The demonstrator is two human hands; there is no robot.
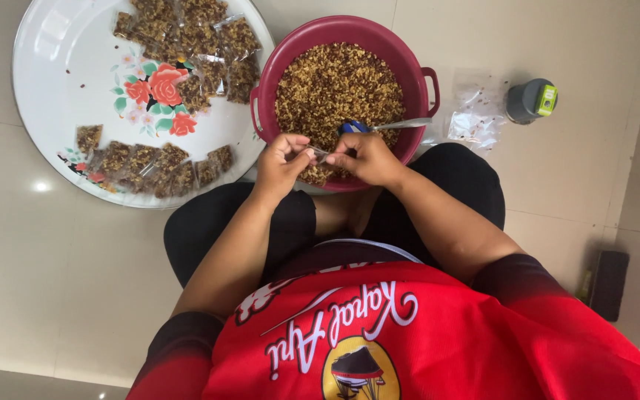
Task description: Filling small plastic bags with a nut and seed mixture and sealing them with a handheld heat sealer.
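Observation:
My left hand (281,160) and my right hand (368,157) meet over the near edge of a maroon plastic basin (418,65). Both pinch a small clear plastic packet (321,155) partly filled with a brown crumbly snack mix. The same mix (335,85) fills the basin. Resting on the mix is a metal spoon (398,124) with a blue part next to my right hand. I sit on the floor with the basin between my knees.
A round white tray (53,81) with a red flower print lies left of the basin and holds several filled packets (187,44). Empty clear bags (475,111) and a grey cylinder with a green tab (530,101) lie to the right. A dark flat object (607,285) sits near the wall.

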